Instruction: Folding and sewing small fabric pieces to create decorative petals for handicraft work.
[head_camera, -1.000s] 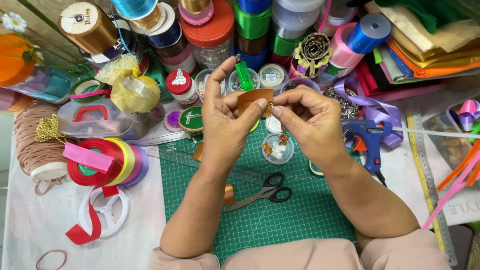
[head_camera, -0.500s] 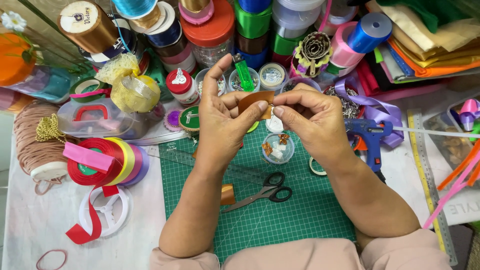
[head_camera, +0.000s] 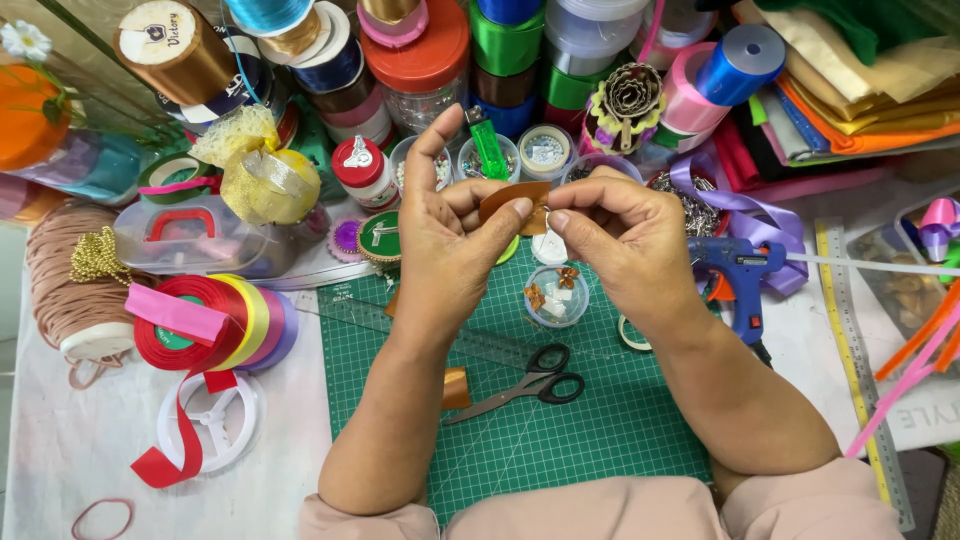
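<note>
Above the far edge of the green cutting mat (head_camera: 560, 440), your two hands meet over a small piece of brown ribbon (head_camera: 512, 198), raised clear of the mat. Your left hand (head_camera: 445, 240) has thumb and forefinger closed on the ribbon's left and lower edge; the other fingers stand up and apart behind it. Your right hand (head_camera: 620, 235) comes in from the opposite side, its fingertips pressed together at the ribbon's right end, and something thin and pale shows at that pinch, too small to tell what it is. The ribbon piece lies with its long axis roughly crosswise, left hand to right hand, tilted slightly up at the right. It sits between both hands, closer to the left palm, so the left hand carries it and the right works its free end.

Directly below the hands, on the mat, sits a small round clear tub (head_camera: 556, 296) with tiny brown bows inside. Nearer you on the mat lie black-handled scissors (head_camera: 530, 385), blades pointing left. Off the mat's right edge rests a blue glue gun (head_camera: 742, 275); off its left edge lie stacked ribbon spools (head_camera: 215, 325) in red, yellow and purple. Beyond the mat's far edge stands a green lighter (head_camera: 488, 145) among small bead pots.
</note>
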